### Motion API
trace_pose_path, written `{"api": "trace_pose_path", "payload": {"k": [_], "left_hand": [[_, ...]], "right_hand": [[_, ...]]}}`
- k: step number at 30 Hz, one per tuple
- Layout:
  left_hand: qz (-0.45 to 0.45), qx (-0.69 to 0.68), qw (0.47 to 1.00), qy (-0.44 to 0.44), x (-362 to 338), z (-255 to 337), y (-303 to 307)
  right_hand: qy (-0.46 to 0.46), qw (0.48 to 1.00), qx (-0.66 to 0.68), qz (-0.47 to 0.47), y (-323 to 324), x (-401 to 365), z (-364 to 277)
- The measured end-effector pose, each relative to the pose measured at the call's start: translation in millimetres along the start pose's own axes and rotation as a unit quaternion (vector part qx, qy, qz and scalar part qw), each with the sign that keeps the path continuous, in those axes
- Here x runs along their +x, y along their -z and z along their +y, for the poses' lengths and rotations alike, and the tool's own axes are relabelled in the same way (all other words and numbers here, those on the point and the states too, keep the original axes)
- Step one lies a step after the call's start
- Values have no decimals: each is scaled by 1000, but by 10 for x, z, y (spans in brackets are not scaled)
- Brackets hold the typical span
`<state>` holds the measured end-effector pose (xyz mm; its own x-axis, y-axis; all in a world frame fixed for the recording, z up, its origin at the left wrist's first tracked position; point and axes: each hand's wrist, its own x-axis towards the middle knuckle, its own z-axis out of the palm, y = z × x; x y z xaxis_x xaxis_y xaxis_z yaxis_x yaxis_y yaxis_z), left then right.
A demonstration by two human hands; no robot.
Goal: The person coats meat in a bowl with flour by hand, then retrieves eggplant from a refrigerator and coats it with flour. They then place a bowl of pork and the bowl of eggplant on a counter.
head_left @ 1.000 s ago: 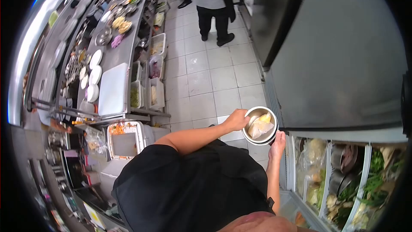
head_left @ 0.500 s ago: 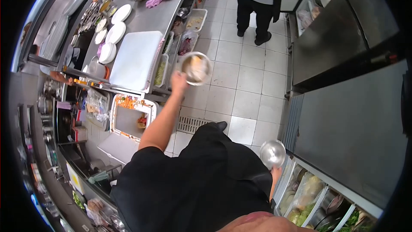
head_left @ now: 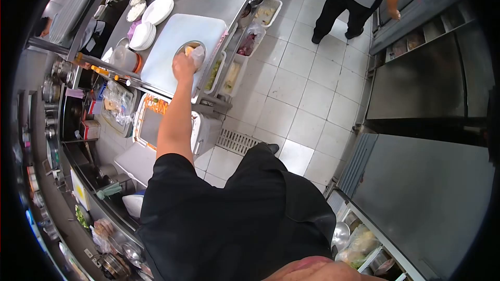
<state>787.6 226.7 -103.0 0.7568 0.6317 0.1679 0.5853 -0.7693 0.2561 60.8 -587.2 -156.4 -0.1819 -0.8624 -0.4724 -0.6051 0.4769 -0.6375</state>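
Left hand (head_left: 183, 66) closed on the near rim of a metal bowl (head_left: 204, 48), arm reaching out over the bin (head_left: 196, 134); exact finger and thumb placement cannot be made out. Bowl located above the right-hand part of the white cutting board (head_left: 161, 65) on the steel counter; from overhead, cannot tell whether its base touches the board. Contents: a clear plastic bag (head_left: 198, 57) and something yellowish beside it, partly hidden by the hand. Stacked white plates (head_left: 141, 37) lie beyond the board's left edge. Right hand out of view, so its grip cannot be told; a second metal bowl (head_left: 341, 235) shows by the open drawer (head_left: 383, 237), low on the right side. Step in hand, as judged: placing the bowl at the board. Next move, as judged, calls for a level bowl, base flat on the board, then loosening the fingers without tipping the rim, since a one-sided hold could tilt it.
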Motion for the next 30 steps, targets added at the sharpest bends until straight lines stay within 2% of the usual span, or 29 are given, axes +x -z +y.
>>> {"api": "trace_pose_path", "payload": {"k": [2,4,5,7,8,10,12,13,15,18,23,26,30], "left_hand": [[-26,53,998,-2,68,-36,-188],[-62,130,989,-4,1,123,-33],[-61,129,990,-4,152,-2,-213],[-64,23,996,65,550,-321,-713],[-62,20,996,65,529,-223,-542],[13,-112,980,167,367,124,143],[28,-154,979,130,369,93,452],[37,-188,977,95,382,48,551],[70,-199,974,88,489,-86,582],[109,-327,928,141,587,-222,594],[170,-386,887,187,688,-302,724],[257,-332,894,155,700,-267,971],[313,-317,889,104,633,-75,1347]], "right_hand": [[4,1000,-13,11,29,-40,-207],[6,999,-23,21,-13,-70,-370],[6,999,-27,25,-61,-117,-440],[11,999,-25,30,-144,-161,-491],[14,999,-23,27,-197,-197,-519],[23,1000,-11,18,-303,-164,-569],[23,1000,-5,17,-419,-148,-568],[23,1000,0,15,-457,-133,-555],[25,1000,5,13,-535,-124,-554],[27,1000,10,8,-616,-90,-559],[30,999,24,1,-711,-46,-585],[32,999,28,-1,-724,-49,-599],[31,999,34,-1,-737,-41,-590]]}}
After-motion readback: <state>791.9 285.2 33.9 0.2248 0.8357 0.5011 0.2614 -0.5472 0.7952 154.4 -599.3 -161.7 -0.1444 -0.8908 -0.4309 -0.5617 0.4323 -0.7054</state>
